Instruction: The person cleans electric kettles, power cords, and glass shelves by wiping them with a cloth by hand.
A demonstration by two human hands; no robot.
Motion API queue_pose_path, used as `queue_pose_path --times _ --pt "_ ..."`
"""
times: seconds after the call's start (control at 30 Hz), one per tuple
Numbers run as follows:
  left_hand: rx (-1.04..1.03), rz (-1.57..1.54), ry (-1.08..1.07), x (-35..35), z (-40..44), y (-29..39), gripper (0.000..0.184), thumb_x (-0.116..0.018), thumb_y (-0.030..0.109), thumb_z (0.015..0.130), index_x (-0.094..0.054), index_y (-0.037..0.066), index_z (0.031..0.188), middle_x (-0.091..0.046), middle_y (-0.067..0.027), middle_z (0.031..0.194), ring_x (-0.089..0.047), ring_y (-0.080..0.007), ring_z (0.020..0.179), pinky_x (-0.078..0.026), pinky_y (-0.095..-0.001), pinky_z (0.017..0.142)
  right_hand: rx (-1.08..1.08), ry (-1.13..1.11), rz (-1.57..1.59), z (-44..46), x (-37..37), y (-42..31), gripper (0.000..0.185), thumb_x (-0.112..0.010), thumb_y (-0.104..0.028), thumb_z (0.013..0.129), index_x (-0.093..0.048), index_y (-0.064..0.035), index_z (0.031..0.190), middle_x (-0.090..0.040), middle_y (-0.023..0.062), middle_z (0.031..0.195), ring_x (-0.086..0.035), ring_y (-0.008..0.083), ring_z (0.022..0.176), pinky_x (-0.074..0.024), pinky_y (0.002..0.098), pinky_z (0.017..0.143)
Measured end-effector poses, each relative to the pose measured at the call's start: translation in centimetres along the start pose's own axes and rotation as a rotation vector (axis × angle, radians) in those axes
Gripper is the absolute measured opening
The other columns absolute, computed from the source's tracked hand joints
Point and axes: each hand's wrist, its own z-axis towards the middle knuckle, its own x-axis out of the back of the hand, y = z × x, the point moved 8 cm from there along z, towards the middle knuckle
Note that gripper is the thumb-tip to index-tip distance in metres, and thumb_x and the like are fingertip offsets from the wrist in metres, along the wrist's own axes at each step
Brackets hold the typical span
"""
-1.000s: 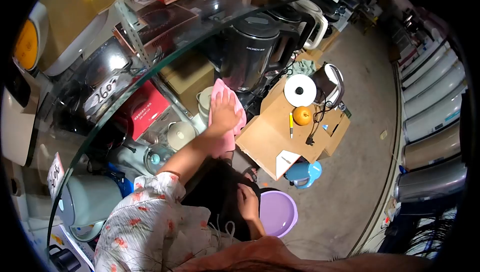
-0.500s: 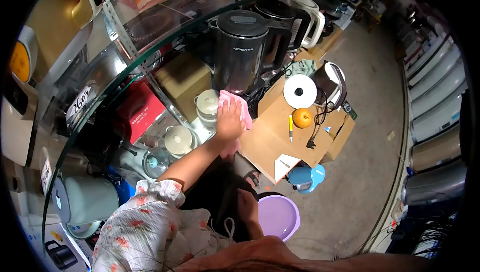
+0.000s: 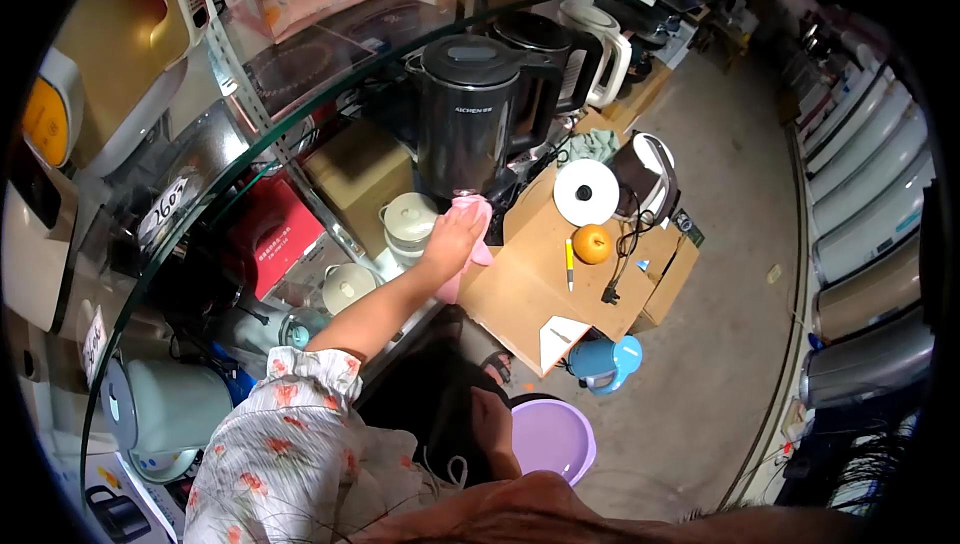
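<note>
My left hand (image 3: 455,240) presses a pink cloth (image 3: 478,219), its fingers folded on it, at the front edge of the lower shelf. Just above the cloth stands a big black kettle (image 3: 465,129); the top of the cloth meets its base. A cream lidded pot (image 3: 410,217) is close to the left of the hand, and another cream pot (image 3: 347,287) sits lower left. My right hand (image 3: 492,426) rests by the black trousers on my lap, with its fingers too dark to make out.
A cardboard box (image 3: 520,274) to the right bears a white lid (image 3: 586,192), an orange-brown round fruit (image 3: 592,243), a yellow pen (image 3: 569,264) and a black plug. A blue jug (image 3: 605,362) and a purple basin (image 3: 552,439) are on the floor. A glass shelf edge (image 3: 215,189) curves overhead.
The view has shifted. My left hand and the pink cloth, spread tall at first, are now bunched nearer the black kettle's base. My right hand stays on my lap.
</note>
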Motion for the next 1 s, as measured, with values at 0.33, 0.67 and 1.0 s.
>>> queue_pose_path --times 0.33,0.67,1.0 --pt "0.35 -0.099 -0.043 8.6 -14.0 -4.9 0.054 -0.066 0.041 0.072 -0.06 0.002 0.109 -0.054 -0.0148 0.102 -0.052 -0.0328 0.095 -0.05 -0.0391 0.07 -0.029 0.151 -0.092 -6.7 3.8 6.0 0.02 -0.052 -0.011 0.088 -0.064 -0.0012 0.099 -0.065 0.0197 0.092 -0.064 0.0328 0.081 -0.0504 0.036 0.069" --pt "0.506 -0.089 -0.111 17.2 -34.5 -5.4 0.035 -0.064 0.033 0.077 -0.064 0.009 0.103 -0.055 -0.011 0.093 -0.054 -0.0295 0.085 -0.049 -0.0371 0.07 -0.162 0.048 -0.093 -11.7 2.7 11.4 0.025 -0.053 -0.01 0.085 -0.063 0.0026 0.104 -0.063 0.022 0.099 -0.061 0.0353 0.093 -0.0471 0.0385 0.083" --pt "0.803 0.097 0.02 21.7 -30.5 -12.5 0.055 -0.056 0.045 0.082 -0.049 0.014 0.127 -0.041 -0.0164 0.133 -0.039 -0.0386 0.118 -0.031 -0.0553 0.095 -0.08 -0.061 -0.274 -12.6 3.7 11.9 0.025 -0.05 -0.011 0.085 -0.065 0.0024 0.1 -0.064 0.0227 0.098 -0.06 0.0373 0.093 -0.046 0.0424 0.083"
